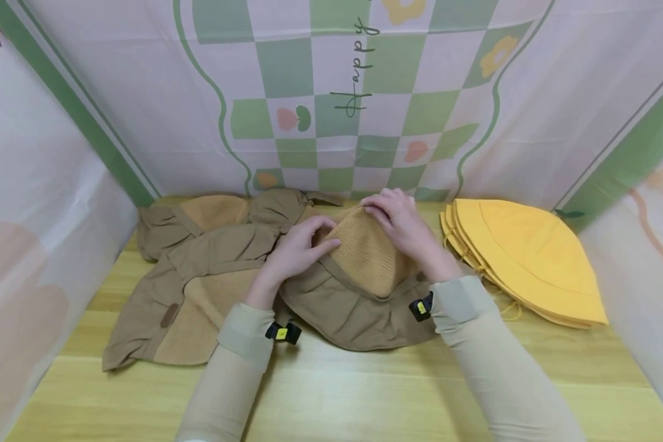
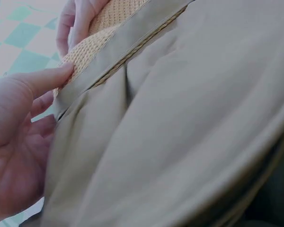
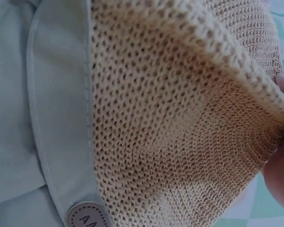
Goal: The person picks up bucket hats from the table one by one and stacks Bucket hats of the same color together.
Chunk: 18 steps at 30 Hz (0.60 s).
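Pinching a brown hat (image 1: 364, 270) by its woven crown (image 3: 170, 118) with left hand (image 1: 300, 248) and right hand (image 1: 403, 224), mid-frame in head view; flanked on the bench (image 1: 337, 393) by other brown hats (image 1: 221, 248), left, and yellow hats (image 1: 530, 258), right.

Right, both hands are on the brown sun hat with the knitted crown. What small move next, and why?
I'd probably flatten the knitted crown along its ridge: the left hand holds its side and the right hand its top, a fold runs across it, and the brown brim fans out, while the yellow hats lie flattened in a stack.
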Motion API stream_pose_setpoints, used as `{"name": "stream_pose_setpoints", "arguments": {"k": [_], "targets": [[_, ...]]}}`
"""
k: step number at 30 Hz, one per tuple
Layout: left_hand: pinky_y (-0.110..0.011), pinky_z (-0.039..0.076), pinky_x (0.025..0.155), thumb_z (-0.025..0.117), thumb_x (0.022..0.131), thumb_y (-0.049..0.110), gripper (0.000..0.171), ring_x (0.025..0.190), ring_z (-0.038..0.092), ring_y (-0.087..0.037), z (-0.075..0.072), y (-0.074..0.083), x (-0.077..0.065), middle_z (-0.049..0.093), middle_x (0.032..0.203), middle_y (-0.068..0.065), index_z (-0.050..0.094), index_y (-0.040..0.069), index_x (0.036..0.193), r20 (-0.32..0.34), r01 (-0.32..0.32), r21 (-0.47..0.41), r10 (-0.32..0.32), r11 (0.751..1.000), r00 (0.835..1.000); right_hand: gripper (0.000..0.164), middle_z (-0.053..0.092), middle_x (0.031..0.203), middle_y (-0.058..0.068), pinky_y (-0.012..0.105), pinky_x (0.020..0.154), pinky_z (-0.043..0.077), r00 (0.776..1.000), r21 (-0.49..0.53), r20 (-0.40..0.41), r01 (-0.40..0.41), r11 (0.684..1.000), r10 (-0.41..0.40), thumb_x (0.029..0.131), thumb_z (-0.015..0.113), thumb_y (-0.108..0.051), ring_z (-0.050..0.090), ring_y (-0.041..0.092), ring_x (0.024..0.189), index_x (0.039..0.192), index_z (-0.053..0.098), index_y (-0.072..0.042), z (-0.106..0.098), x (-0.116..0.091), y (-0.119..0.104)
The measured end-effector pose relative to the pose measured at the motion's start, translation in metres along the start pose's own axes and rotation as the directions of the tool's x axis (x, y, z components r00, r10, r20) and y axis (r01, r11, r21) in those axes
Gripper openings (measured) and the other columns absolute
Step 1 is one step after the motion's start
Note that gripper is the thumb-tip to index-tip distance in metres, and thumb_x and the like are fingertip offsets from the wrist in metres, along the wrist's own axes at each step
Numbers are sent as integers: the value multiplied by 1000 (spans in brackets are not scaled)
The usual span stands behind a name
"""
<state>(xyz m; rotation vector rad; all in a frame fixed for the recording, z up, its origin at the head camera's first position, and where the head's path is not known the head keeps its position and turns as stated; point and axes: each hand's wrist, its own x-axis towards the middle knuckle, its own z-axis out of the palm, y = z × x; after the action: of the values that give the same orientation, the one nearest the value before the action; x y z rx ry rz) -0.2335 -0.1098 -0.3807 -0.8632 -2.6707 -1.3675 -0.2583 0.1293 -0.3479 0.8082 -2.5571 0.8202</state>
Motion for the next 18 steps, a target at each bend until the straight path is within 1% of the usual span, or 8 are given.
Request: {"name": "stream_pose_setpoints", "arguments": {"k": [3,6,7,9,11,13,15,18], "targets": [[-28,42,74,63,100,25,24,84,51,-16,2,0,1,64,110,-5,62,11,119,-6,-22,-11,22,1000,1000,19,68,104,14,51,91,38,1000,31,-5,-17,999,17,100,60,-15,56,33,98,114,71,-7,2,-1,5],[-27,41,72,60,101,25,22,81,50,-16,4,0,1,63,104,-4,61,11,118,-6,-44,-31,43,999,999,28,65,115,18,50,96,40,998,84,-1,-66,994,67,101,59,-21,56,34,106,124,66,-6,3,-4,12],[-27,41,71,60,101,24,22,80,49,-16,5,0,1,62,103,-4,61,11,118,-6,-51,-39,51,998,999,33,63,119,20,51,97,41,996,113,4,-92,989,93,103,56,-24,56,35,109,129,63,-5,2,-6,15],[-27,40,70,59,101,24,21,78,48,-16,5,0,1,62,101,-4,60,12,118,-8,-63,-49,63,997,998,42,58,131,22,52,104,40,987,166,10,-157,974,158,106,49,-31,54,37,120,138,57,-5,1,-9,21],[-27,39,70,59,101,23,20,78,47,-15,6,0,1,61,100,-3,60,12,118,-13,-68,-48,68,997,998,51,52,143,23,53,113,35,973,211,32,-231,950,230,109,36,-39,48,38,132,145,49,-6,0,-14,28],[-26,39,70,59,101,23,21,77,46,-15,6,0,1,61,100,-3,60,12,119,-16,-70,-47,69,996,997,58,44,154,20,54,120,27,953,246,71,-304,920,296,109,24,-45,39,39,143,151,42,-9,-2,-19,35],[-26,38,70,59,101,22,21,77,46,-15,6,0,0,61,100,-3,60,12,120,-15,-72,-51,71,996,997,64,36,161,16,53,124,19,933,258,108,-360,896,344,108,16,-50,30,37,150,154,38,-11,-2,-24,42],[-26,39,70,59,102,22,22,77,47,-16,6,1,0,62,102,-4,60,12,121,-14,-77,-72,76,994,997,68,29,164,14,53,125,15,905,253,157,-424,869,396,107,11,-54,23,37,153,157,33,-12,-3,-32,51]]}}
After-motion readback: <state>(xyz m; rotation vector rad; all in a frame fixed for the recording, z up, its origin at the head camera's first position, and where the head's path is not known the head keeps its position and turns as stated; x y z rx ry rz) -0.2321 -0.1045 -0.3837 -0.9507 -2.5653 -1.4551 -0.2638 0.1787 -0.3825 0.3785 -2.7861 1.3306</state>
